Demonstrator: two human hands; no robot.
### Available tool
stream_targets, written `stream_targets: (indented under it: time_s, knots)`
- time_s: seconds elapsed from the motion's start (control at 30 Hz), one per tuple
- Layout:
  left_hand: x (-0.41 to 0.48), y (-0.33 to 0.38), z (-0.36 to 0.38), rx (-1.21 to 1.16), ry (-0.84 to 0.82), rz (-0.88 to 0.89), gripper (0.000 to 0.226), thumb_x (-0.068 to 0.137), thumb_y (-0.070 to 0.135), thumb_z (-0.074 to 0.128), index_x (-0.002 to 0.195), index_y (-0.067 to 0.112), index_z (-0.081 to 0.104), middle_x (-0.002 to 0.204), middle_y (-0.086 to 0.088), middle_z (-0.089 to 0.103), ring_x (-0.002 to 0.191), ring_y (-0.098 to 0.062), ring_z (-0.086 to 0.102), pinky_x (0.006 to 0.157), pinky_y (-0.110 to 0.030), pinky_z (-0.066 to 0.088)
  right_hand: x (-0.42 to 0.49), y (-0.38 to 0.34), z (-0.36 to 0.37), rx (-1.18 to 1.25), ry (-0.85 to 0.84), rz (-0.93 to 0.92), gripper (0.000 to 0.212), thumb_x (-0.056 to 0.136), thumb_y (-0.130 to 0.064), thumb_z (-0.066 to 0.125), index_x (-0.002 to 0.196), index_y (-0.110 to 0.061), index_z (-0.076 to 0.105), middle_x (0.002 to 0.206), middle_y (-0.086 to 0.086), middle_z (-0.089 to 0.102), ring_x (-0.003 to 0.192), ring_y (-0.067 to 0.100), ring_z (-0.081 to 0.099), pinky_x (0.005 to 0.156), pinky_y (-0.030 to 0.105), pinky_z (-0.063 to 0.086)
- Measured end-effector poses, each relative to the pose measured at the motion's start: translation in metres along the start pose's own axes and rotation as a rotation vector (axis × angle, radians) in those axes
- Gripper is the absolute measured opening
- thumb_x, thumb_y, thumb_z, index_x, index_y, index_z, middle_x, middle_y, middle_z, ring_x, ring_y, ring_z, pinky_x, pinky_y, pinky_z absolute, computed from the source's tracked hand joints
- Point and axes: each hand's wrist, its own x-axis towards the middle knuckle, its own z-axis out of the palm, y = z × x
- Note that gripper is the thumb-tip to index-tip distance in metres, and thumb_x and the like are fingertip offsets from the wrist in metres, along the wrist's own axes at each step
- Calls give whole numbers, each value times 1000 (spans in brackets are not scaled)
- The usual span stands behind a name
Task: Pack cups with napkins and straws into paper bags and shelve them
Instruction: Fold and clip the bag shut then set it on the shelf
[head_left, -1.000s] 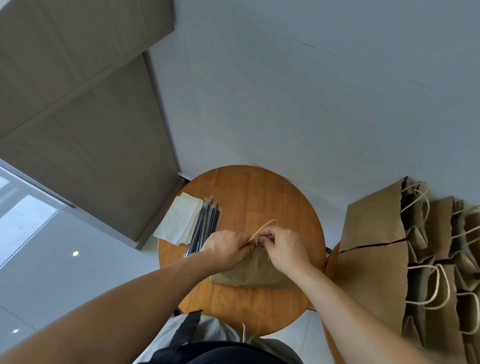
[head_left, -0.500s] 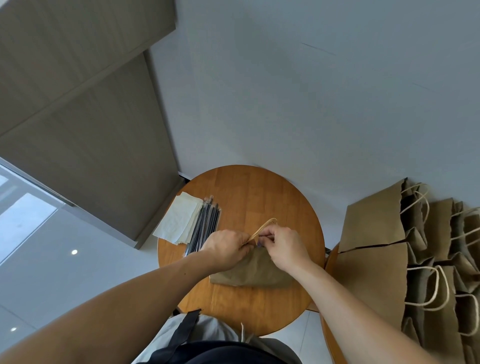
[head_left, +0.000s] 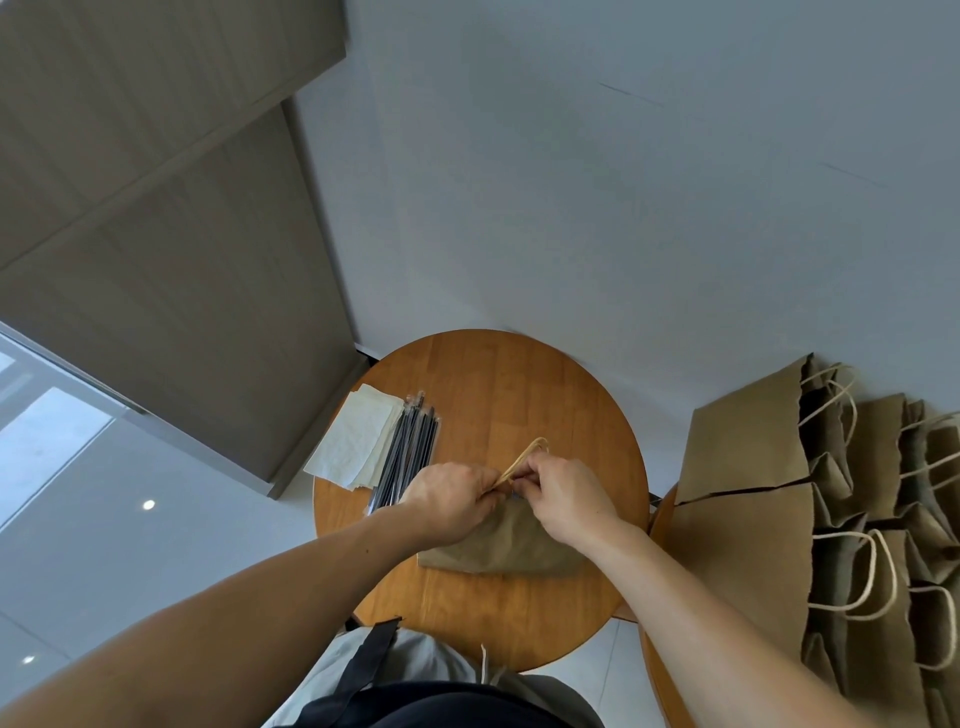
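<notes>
Hands at the middle of a round wooden tabletop (head_left: 519, 395), both closed on the top edge of a brown paper bag (head_left: 498, 545). Left hand (head_left: 449, 499) pinched shut on the bag's mouth at its left side, knuckles up. Right hand (head_left: 566, 496) pinched shut on the same edge just beside it, fingertips nearly touching those of the left. Pale twisted-paper handle (head_left: 522, 460) sticking up and away from between the two hands, looped at its far end. Bag lying flat, bottom edge toward the body, mouth hidden under the fingers; perhaps already parted a little, but impossible to tell from here. Stack of white napkins (head_left: 356, 439) at the tabletop's left rim, overhanging it slightly. Bundle of dark straws in clear wrappers (head_left: 410, 452) just beside the napkins on their right, its near end reaching under the left wrist. Well apart to the right, a crowd of brown paper bags with pale handles (head_left: 810, 519), overlapping one another, resting on a second wooden surface (head_left: 662, 525) of which only a rim shows. Grey wall beyond, wood-grain panels at upper left.
</notes>
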Motion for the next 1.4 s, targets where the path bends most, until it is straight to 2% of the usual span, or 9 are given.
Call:
stream_targets:
  time_s: [0.13,0.23,0.37,0.53,0.77,0.9,1.0,1.17,1.4]
  knots:
    - [0,1,-2,-8,45,4,23,103,34,43,103,26,64,80,8,58,77,-16,58,72,-33,51,0,-1,-3,28,29,10,12,99,-26,56,105,-24,66,97,-8,70,85,11,66,77,31,58]
    - [1,1,-3,-12,68,25,24,103,35,42,107,27,65,79,10,55,74,-13,53,69,-32,48,-1,-1,-3,132,69,47,9,98,-24,58,96,-30,64,88,-12,68,68,5,63,66,24,56]
    - [1,0,-1,-2,59,28,26,103,36,42,109,28,65,80,11,54,74,-12,52,69,-32,47,-2,0,-1,135,80,69,10,98,-25,58,93,-31,64,82,-10,69,62,7,63,65,29,58]
    - [0,3,-3,-13,49,23,26,103,34,42,111,28,66,84,9,59,86,-18,62,68,-30,43,-3,0,-2,114,71,63,13,98,-25,58,101,-29,70,89,-11,71,66,5,63,67,27,58]
    - [1,3,-4,-23,31,4,27,102,37,43,117,34,65,102,6,70,93,-17,64,80,-35,52,-5,3,-1,132,77,48,18,97,-26,61,110,-28,72,100,-13,72,88,5,66,80,24,56]
    - [1,4,-5,8,29,25,28,103,36,41,116,31,65,99,4,69,91,-19,63,79,-36,52,-1,3,-5,199,76,102,14,97,-24,61,88,-32,69,82,-15,67,67,4,60,71,27,56]
    - [-1,6,-3,27,34,35,28,104,36,40,113,27,65,96,3,68,88,-18,62,76,-35,51,1,2,-7,167,42,117,24,96,-25,61,76,-37,62,76,-16,64,67,6,61,70,32,57]
    - [-1,4,-3,16,43,32,27,104,35,40,110,27,65,94,3,68,86,-18,62,74,-33,50,-2,-1,-4,87,35,78,13,97,-27,59,94,-30,70,89,-12,70,81,9,64,77,32,57]
    - [-2,2,-1,-7,41,5,28,103,36,41,109,26,66,95,3,69,87,-18,63,78,-36,52,-5,0,3,-19,80,-22,18,98,-31,57,110,-27,70,101,-9,72,89,12,67,79,31,57]
